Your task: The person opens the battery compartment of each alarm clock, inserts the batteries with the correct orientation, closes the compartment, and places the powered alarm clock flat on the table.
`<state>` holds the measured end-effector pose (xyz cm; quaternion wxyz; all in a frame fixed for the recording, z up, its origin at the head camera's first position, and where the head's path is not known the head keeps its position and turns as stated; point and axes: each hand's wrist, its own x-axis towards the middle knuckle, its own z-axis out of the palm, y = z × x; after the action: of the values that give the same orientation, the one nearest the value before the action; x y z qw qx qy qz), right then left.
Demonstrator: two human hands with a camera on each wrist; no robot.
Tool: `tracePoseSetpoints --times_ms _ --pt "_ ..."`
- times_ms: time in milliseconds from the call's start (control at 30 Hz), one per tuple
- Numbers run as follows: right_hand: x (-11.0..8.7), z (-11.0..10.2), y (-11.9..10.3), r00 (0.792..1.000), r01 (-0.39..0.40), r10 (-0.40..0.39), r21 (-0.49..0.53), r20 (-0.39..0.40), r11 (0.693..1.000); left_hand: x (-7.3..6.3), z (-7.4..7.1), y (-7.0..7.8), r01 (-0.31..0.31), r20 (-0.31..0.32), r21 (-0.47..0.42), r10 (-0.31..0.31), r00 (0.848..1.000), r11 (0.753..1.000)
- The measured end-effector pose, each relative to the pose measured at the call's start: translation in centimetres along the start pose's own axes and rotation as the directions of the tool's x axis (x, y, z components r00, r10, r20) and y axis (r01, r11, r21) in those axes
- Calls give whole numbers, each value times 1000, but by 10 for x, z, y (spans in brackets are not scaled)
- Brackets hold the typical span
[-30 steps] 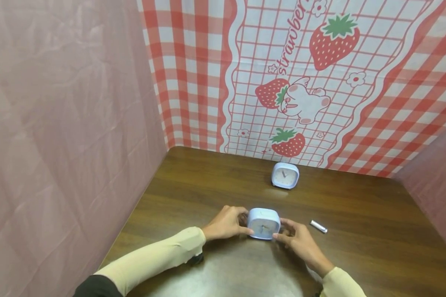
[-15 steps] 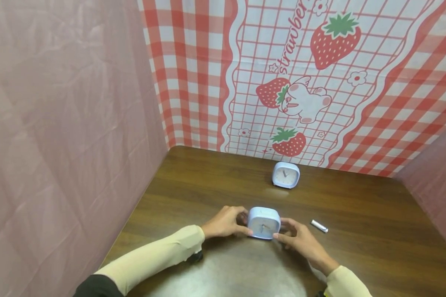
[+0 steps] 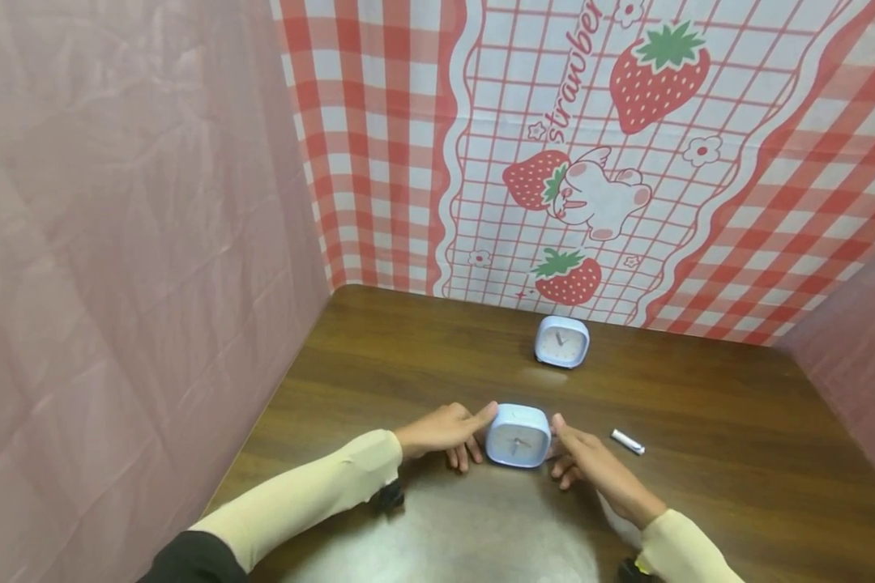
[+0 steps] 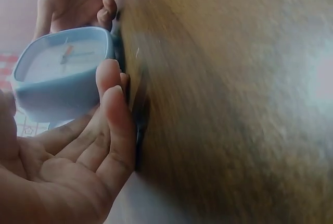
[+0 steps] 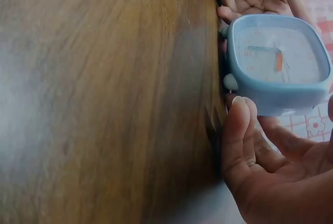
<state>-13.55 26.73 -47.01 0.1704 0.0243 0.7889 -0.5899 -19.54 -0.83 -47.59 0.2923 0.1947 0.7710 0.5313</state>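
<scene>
A pale blue alarm clock (image 3: 518,437) stands upright on the wooden table, its dial facing me, between both hands. At its left side is my left hand (image 3: 445,429), thumb at the upper corner and other fingers curled low by the side. My right hand (image 3: 594,465) mirrors it on the right, thumb by the upper right corner. In the left wrist view, curled fingertips (image 4: 112,91) overlap the clock's lower edge. The right wrist view shows a small white foot under the clock (image 5: 278,60), with fingers bent close beside it. Some fingers pass behind the case, where their tips are hidden.
A second pale blue alarm clock (image 3: 562,342) stands farther back, near the strawberry-print cloth (image 3: 423,162). Right of my right hand lies a small white capped cylinder (image 3: 628,441). Pink cloth (image 3: 146,243) hangs along the left side of the table (image 3: 379,348).
Both thumbs have moved from the clock's lower front corners up to its upper corners, and the other fingers have dropped lower beside it. The clock stays in place.
</scene>
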Motion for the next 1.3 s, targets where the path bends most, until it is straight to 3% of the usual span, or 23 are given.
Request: tracePoseSetpoints --times_ms 200,467,600,767,900,1033,1133,1200,1300 --pt "-2 3 -1 999 31 -31 23 8 999 0 3 0 3 28 -35 -2 1000 999" --pt "-8 -3 2 992 109 -112 48 63 993 1 -5 -1 -5 91 -74 12 996 997" --pt "-12 -7 6 975 181 -180 6 132 984 -1 -6 -1 -17 87 -20 18 996 1000" --pt "-17 -5 12 947 271 -259 -40 188 962 -8 -1 2 -54 43 127 48 998 991" --pt "-20 -2 14 942 305 -283 -105 180 947 -9 5 1 -132 32 307 128 991 942" --pt "-22 2 16 936 345 -315 -220 160 912 -8 10 -2 -206 29 496 220 975 844" --pt "-24 4 18 927 375 -353 -331 127 866 -10 14 -3 -241 44 566 263 964 788" --pt "-25 6 18 920 386 -378 -400 102 831 -11 16 -4 -255 57 581 273 960 773" --pt "-27 9 19 912 391 -403 -461 77 796 -13 18 -6 -257 63 581 272 960 772"
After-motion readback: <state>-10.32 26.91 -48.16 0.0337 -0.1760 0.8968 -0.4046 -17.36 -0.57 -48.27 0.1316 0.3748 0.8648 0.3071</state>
